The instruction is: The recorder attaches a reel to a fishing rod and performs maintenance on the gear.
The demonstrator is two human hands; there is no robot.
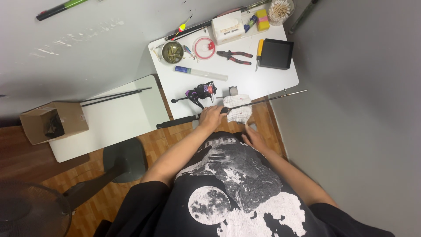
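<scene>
- The white table (280,79) is in front of me, its near edge right at my stomach, with a second white board (118,118) off to my left carrying two thin dark rod sections (115,95) and a cardboard box (52,122) at its far end.
- The fishing rod (245,104) lies across the near edge of the table, handle end poking out to my left, thin tip reaching toward the grey wall on my right.
- My left hand (211,117) is wrapped around the rod just above the grip, fingers closed on it.
- A white checked cloth (239,109) is bunched around the rod just beside that hand; the rod passes through it.
- My right hand (253,137) hangs below the cloth near my shirt, fingers loosely spread, holding nothing, just short of the cloth.
- The spinning reel (199,93) sits loose on the table just behind the rod, not mounted.
- Farther back: a black tray (276,53), red-handled pliers (234,55), a yellow-handled screwdriver (259,52), a clear tube (201,72), a line spool (204,47) and a tin of brass bits (172,52).
- My read: the wiping looks under way near the butt, and the long stretch toward the tip looks still to do.
</scene>
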